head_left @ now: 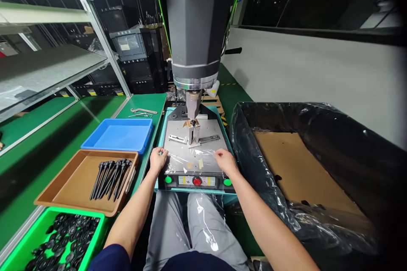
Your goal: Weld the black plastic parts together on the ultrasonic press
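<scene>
A worker's left hand [158,159] and right hand [225,161], fingertips pinched together, held film [206,152] over the plate [213,128] beneath a machine [197,29].

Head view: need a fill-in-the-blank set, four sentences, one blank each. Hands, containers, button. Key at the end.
1. The left hand and right hand pinch clear plastic film; the one nearer the brown tray is the ____ hand.
2. The tray just beyond the brown one is ____.
3. The bin holding small black parts is ____.
4. The round button midway between two green buttons is ____.

Missing words: left; blue; green; red.
</scene>
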Demonstrator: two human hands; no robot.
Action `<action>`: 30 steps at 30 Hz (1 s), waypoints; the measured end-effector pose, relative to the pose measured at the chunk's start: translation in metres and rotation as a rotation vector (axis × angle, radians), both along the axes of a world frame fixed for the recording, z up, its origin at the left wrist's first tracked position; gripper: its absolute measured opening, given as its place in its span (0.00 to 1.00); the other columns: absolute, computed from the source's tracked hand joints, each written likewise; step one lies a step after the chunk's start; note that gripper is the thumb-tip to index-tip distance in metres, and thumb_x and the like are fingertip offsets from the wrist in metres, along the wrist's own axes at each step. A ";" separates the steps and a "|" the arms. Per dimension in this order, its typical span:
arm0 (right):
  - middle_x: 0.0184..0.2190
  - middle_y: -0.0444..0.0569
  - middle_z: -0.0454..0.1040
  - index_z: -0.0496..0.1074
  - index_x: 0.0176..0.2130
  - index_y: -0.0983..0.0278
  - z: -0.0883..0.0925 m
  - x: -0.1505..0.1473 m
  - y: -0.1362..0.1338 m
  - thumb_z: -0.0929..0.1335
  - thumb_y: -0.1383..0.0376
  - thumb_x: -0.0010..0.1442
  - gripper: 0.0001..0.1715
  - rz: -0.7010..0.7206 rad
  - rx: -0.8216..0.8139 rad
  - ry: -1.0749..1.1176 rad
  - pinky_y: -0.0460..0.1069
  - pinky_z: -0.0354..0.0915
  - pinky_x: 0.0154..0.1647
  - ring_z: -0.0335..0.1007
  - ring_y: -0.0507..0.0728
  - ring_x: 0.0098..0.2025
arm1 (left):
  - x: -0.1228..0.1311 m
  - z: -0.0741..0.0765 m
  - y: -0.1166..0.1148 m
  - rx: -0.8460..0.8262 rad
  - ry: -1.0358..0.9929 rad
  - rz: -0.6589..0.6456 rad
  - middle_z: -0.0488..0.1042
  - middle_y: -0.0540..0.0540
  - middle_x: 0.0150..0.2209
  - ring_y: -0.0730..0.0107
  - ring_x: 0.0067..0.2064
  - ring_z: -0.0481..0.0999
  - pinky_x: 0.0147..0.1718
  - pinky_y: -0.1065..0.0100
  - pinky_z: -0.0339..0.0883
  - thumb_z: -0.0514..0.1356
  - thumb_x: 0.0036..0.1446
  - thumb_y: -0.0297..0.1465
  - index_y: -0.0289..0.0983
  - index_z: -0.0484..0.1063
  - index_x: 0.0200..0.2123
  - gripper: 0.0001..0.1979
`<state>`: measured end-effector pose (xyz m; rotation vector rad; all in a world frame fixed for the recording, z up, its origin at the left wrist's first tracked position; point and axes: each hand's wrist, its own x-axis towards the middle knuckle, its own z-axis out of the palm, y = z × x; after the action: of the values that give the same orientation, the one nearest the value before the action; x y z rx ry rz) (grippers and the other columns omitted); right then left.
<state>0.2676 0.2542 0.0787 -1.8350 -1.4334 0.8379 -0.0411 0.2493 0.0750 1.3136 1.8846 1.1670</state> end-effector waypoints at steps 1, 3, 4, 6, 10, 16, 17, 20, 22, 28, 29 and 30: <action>0.28 0.48 0.75 0.70 0.28 0.64 0.004 0.002 0.001 0.66 0.66 0.52 0.04 -0.001 0.017 0.079 0.48 0.65 0.36 0.72 0.57 0.35 | 0.000 0.005 0.001 0.030 -0.065 -0.019 0.77 0.42 0.36 0.61 0.42 0.76 0.39 0.64 0.68 0.64 0.47 0.37 0.37 0.69 0.24 0.10; 0.25 0.46 0.73 0.68 0.28 0.64 0.017 0.006 0.006 0.66 0.64 0.50 0.05 -0.009 0.050 0.236 0.46 0.64 0.30 0.72 0.56 0.31 | -0.002 0.017 0.007 0.085 -0.203 -0.073 0.77 0.43 0.32 0.65 0.34 0.77 0.34 0.65 0.69 0.63 0.48 0.41 0.36 0.69 0.27 0.14; 0.23 0.45 0.72 0.67 0.27 0.64 0.025 0.008 0.011 0.67 0.63 0.49 0.06 -0.015 0.067 0.308 0.45 0.63 0.27 0.72 0.55 0.29 | -0.003 0.025 0.011 0.103 -0.266 -0.100 0.76 0.44 0.30 0.67 0.31 0.77 0.31 0.66 0.69 0.63 0.48 0.43 0.36 0.68 0.28 0.15; 0.22 0.44 0.71 0.65 0.28 0.63 0.044 0.011 0.025 0.68 0.62 0.48 0.09 -0.028 0.096 0.430 0.43 0.60 0.21 0.69 0.53 0.24 | -0.004 0.043 0.023 0.134 -0.369 -0.136 0.74 0.47 0.26 0.71 0.25 0.74 0.25 0.69 0.67 0.64 0.47 0.43 0.36 0.67 0.29 0.17; 0.20 0.42 0.69 0.65 0.31 0.63 0.081 0.013 0.063 0.71 0.64 0.48 0.12 -0.058 0.108 0.565 0.42 0.54 0.15 0.63 0.49 0.17 | -0.002 0.080 0.057 0.174 -0.480 -0.155 0.71 0.51 0.23 0.77 0.18 0.67 0.17 0.74 0.58 0.66 0.45 0.41 0.36 0.64 0.28 0.17; 0.21 0.41 0.68 0.65 0.34 0.64 0.109 0.009 0.128 0.71 0.69 0.54 0.10 -0.111 0.138 0.569 0.41 0.52 0.11 0.59 0.46 0.14 | 0.005 0.116 0.115 0.178 -0.508 -0.150 0.70 0.53 0.19 0.80 0.14 0.61 0.14 0.76 0.51 0.66 0.46 0.34 0.36 0.64 0.26 0.12; 0.21 0.40 0.68 0.65 0.34 0.64 0.112 0.009 0.138 0.70 0.69 0.55 0.09 -0.116 0.151 0.557 0.40 0.51 0.11 0.58 0.46 0.14 | 0.006 0.120 0.124 0.179 -0.504 -0.148 0.70 0.53 0.19 0.81 0.14 0.60 0.13 0.76 0.50 0.66 0.46 0.33 0.36 0.65 0.25 0.12; 0.22 0.40 0.68 0.65 0.33 0.64 0.116 0.008 0.168 0.69 0.70 0.57 0.07 -0.131 0.189 0.507 0.40 0.51 0.12 0.57 0.45 0.14 | 0.006 0.131 0.150 0.177 -0.494 -0.145 0.71 0.52 0.19 0.82 0.13 0.58 0.13 0.76 0.46 0.66 0.47 0.31 0.35 0.65 0.25 0.11; 0.23 0.41 0.69 0.66 0.33 0.64 0.117 0.007 0.187 0.69 0.71 0.57 0.05 -0.148 0.222 0.465 0.41 0.54 0.13 0.58 0.46 0.15 | 0.006 0.137 0.166 0.176 -0.491 -0.144 0.72 0.52 0.19 0.83 0.13 0.56 0.13 0.77 0.45 0.66 0.48 0.31 0.35 0.65 0.24 0.11; 0.25 0.45 0.70 0.70 0.34 0.66 0.119 0.002 0.234 0.69 0.69 0.57 0.02 -0.187 0.293 0.312 0.44 0.61 0.20 0.64 0.49 0.21 | 0.007 0.142 0.209 0.165 -0.546 -0.103 0.72 0.50 0.22 0.83 0.16 0.61 0.15 0.78 0.50 0.66 0.51 0.30 0.34 0.64 0.26 0.12; 0.25 0.46 0.71 0.70 0.34 0.66 0.120 0.001 0.240 0.69 0.68 0.57 0.02 -0.188 0.297 0.288 0.44 0.62 0.21 0.64 0.49 0.21 | 0.006 0.143 0.215 0.155 -0.560 -0.091 0.72 0.50 0.22 0.83 0.16 0.62 0.15 0.78 0.52 0.66 0.51 0.30 0.34 0.64 0.26 0.12; 0.25 0.46 0.71 0.71 0.33 0.67 0.121 0.000 0.246 0.69 0.68 0.57 0.03 -0.187 0.300 0.269 0.45 0.62 0.22 0.64 0.50 0.21 | 0.006 0.143 0.221 0.144 -0.571 -0.080 0.72 0.49 0.23 0.83 0.17 0.63 0.16 0.78 0.53 0.66 0.51 0.29 0.34 0.64 0.27 0.12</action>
<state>0.2675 0.5003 0.1993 -1.5367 -1.1308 0.7026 -0.0352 0.4708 0.2175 0.9736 1.3449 1.4675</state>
